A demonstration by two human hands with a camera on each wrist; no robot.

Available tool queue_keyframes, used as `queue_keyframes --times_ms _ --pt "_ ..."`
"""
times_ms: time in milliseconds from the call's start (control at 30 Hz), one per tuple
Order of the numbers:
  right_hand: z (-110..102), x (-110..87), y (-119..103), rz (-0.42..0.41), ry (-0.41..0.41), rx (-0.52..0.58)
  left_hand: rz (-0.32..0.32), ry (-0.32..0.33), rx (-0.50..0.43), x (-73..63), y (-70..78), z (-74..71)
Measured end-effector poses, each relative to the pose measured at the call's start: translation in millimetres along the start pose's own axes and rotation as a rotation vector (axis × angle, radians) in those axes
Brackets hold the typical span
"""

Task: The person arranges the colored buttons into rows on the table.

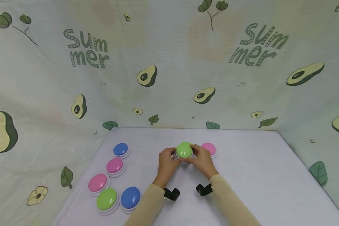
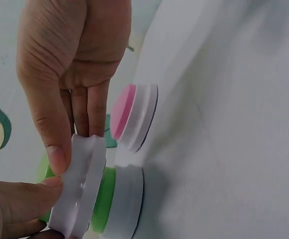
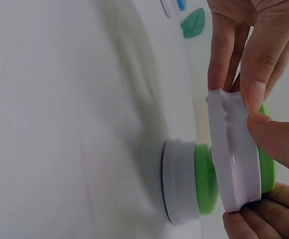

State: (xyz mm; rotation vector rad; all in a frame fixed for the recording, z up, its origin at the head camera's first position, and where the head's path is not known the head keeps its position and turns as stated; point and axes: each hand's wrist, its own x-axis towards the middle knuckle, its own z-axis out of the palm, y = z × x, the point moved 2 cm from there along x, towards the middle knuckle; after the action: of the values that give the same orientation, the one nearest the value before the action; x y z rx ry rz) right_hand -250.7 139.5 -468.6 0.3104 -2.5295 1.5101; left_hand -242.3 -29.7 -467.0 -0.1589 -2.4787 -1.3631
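Observation:
Both hands grip a green dome push button [image 1: 184, 150] with a white base. My left hand [image 1: 166, 162] holds its left side and my right hand [image 1: 202, 160] its right, thumbs meeting at the near edge. Directly beneath it a second green button [image 3: 180, 180] stands on the table, its dome close against the underside of the held one. Just right of this pair is a pink button [image 1: 209, 147], partly behind the right hand. In the left wrist view, the thumbs press on the white base [image 2: 79, 194] of the held button.
On the left of the white table [image 1: 243, 169] stand a far blue button [image 1: 120, 149], two pink buttons [image 1: 114, 165], a green button [image 1: 106, 199] and a near blue button [image 1: 130, 197]. A printed cloth [image 1: 169, 56] with avocados hangs around the table.

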Motion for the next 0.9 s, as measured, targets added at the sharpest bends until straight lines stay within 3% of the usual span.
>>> queue_keyframes --times_ms 200,400,733,900 --pt "-30.0 -1.9 13.2 0.047 0.056 -0.061 0.015 -0.034 -0.006 8.3 15.9 29.4" --pt "-61.8 -5.7 28.7 0.116 0.103 -0.106 0.021 -0.077 -0.09 16.3 33.8 60.7" --pt "-100.7 -13.8 53.8 0.212 0.15 -0.14 0.012 -0.182 -0.161 19.6 54.8 108.3" --pt "-115.7 -16.5 63.5 0.226 0.172 -0.148 0.04 -0.172 -0.145 19.0 59.4 125.8"
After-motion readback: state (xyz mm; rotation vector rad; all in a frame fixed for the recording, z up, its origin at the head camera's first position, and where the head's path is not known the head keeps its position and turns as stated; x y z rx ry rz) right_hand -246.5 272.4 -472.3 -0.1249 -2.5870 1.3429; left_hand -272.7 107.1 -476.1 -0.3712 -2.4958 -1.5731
